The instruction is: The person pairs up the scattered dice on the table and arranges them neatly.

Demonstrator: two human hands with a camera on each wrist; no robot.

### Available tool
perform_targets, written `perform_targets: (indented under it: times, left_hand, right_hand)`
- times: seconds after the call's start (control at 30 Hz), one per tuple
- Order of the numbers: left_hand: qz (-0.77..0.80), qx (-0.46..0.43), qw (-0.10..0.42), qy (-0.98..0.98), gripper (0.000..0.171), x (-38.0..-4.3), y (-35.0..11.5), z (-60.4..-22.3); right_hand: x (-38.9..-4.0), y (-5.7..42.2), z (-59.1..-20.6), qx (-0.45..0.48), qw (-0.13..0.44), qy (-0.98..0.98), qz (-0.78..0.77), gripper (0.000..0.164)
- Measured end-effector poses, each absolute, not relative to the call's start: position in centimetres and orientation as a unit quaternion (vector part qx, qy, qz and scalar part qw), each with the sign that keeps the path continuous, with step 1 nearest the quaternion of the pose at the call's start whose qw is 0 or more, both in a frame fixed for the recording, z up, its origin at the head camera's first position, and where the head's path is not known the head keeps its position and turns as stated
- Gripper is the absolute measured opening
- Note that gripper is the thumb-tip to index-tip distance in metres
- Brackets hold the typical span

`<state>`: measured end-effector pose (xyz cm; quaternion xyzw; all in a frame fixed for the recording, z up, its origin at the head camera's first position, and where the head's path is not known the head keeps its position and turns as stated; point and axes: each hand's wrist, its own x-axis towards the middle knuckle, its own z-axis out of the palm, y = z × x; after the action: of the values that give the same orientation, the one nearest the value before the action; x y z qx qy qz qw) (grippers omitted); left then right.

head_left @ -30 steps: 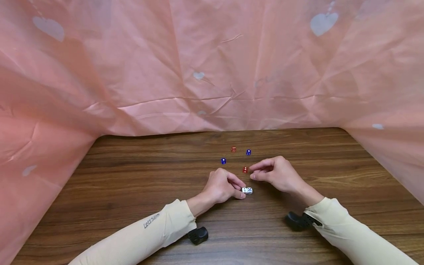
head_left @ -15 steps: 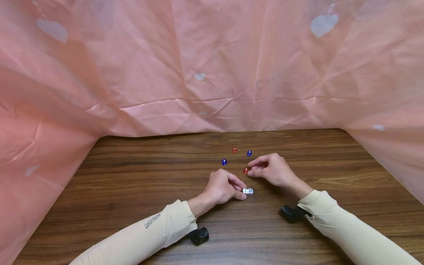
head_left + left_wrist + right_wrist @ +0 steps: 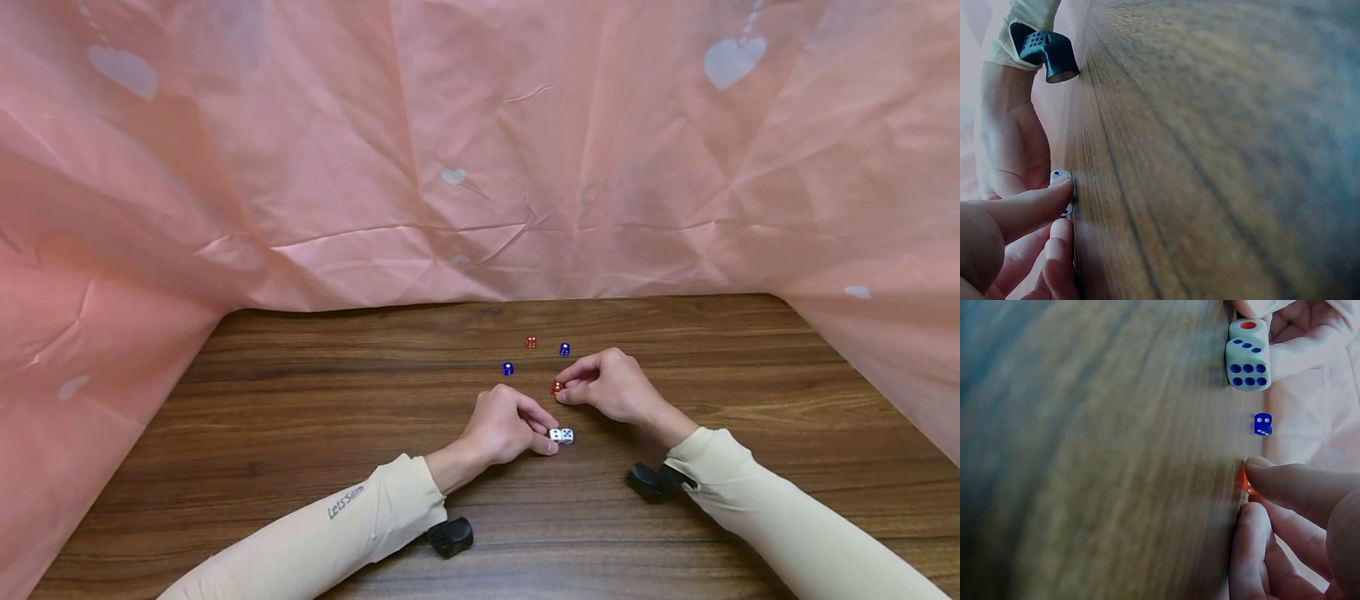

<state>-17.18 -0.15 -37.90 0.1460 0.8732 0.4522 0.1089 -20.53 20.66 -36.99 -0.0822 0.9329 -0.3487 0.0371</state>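
Observation:
Two white dice with coloured pips stand side by side on the table. My left hand [image 3: 501, 427] pinches the nearer-left white die [image 3: 555, 434] between thumb and fingers. The other white die [image 3: 567, 435] touches its right side; its blue three and six faces show in the right wrist view. Farther back, my right hand [image 3: 611, 387] has thumb and fingertips around a translucent red die [image 3: 557, 387]. In the right wrist view the thumb covers much of this red die [image 3: 1248, 481], which is low at the table surface.
Behind the hands lie a blue die [image 3: 507, 368], a second blue die [image 3: 565, 349] and another red die [image 3: 531, 342] on the brown wood-grain table [image 3: 337, 375]. Pink cloth [image 3: 480, 150] with pale hearts hangs along the back and sides. Each wrist carries a black camera [image 3: 450, 537].
My right hand has moved left to the red die and closed its thumb and fingers around it. My left hand stays at the white dice.

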Motion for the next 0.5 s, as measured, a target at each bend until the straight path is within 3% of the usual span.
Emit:
perform_targets:
  times: [0.5]
  left_hand:
    - [0.453, 0.142, 0.113, 0.873, 0.02, -17.19, -0.22, -37.68]
  right_hand:
    - [-20.63, 20.81, -36.96, -0.088, 0.024, 0.935, -0.344, 0.014]
